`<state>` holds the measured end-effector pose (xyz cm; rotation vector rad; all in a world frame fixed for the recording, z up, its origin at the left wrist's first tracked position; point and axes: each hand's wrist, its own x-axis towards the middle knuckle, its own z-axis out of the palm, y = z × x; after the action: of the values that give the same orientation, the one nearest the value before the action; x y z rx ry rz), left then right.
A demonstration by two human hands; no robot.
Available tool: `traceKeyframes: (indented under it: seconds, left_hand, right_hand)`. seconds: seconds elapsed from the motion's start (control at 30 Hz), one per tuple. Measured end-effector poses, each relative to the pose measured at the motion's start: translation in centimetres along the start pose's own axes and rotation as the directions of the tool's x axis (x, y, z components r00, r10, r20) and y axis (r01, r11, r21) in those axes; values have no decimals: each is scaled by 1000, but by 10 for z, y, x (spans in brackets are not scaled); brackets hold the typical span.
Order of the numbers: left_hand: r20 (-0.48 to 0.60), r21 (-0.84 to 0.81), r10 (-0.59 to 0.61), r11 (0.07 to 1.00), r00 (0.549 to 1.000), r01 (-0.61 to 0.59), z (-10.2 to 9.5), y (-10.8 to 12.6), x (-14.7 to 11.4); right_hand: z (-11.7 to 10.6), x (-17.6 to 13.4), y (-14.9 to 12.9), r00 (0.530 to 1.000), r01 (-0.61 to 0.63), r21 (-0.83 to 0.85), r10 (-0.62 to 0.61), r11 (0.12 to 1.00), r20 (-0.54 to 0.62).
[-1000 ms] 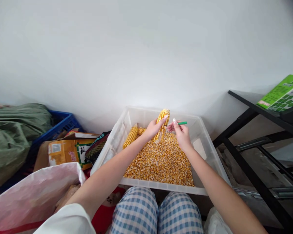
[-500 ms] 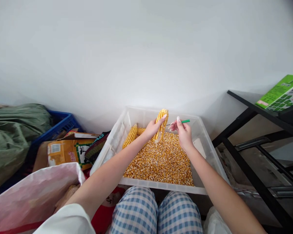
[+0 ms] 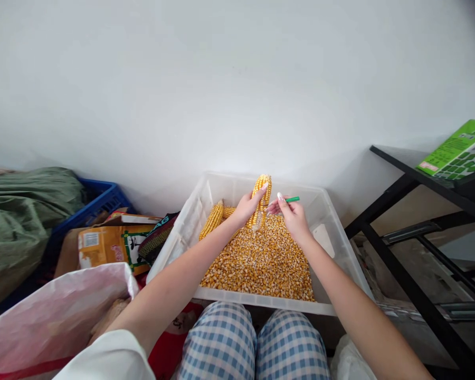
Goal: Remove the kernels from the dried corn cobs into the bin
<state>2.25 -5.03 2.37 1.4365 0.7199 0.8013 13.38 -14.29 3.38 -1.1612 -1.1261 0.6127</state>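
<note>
My left hand (image 3: 248,206) is wrapped round a yellow corn cob (image 3: 263,184), held upright and slightly tilted above the bin. Bare patches without kernels show near the cob's lower end. In my right hand (image 3: 292,214) is a thin tool with a green handle (image 3: 292,199), pinched between the fingers. Its thin shaft points left toward the cob; whether the tip touches it I cannot tell. Below both hands a heap of loose corn kernels (image 3: 261,264) lies in a clear plastic bin (image 3: 332,232). Whole cobs (image 3: 212,221) rest at the bin's left side.
A white sack (image 3: 63,301) stands at the left front, with a cardboard box and yellow packet (image 3: 103,245) behind it. Further left is a blue crate (image 3: 103,192) under green cloth. A black metal frame (image 3: 404,253) at right carries a green carton (image 3: 455,153).
My right hand has moved a little left and down, bringing the green-handled tool closer to the cob. The left hand and cob have barely shifted.
</note>
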Motion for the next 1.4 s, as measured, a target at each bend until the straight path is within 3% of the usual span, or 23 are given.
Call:
traceKeyframes:
  seconds: [0.1,0.33,0.7,0.93,1.23,1.4]
  left_hand:
    - [-15,-9,-10,1000,1000,9,-1,0,1]
    - [30,-79,-81,993,996,83,1,4,-2]
    - [43,-18,-56,998,997,57,3,7,-6]
    - [-56,106,20,994,998,-14,3,9,-8]
    - [-58,284,134,952,989,-113,5,5,-9]
    - [-20,367,180,916,984,-160,1,8,-10]
  right_hand:
    - [0,-1,1,1000,-26,-13,27,1000,8]
    - [-1,2,-3,988,101,1,-100,995,-120]
    - [1,0,-8,983,127,-101,-139,987,-121]
    - [3,-2,-8,980,139,-151,-158,979,-124]
    - [6,-6,-3,971,161,-145,-184,976,-155]
    - [-1,-2,-1,987,93,-110,-106,990,-123]
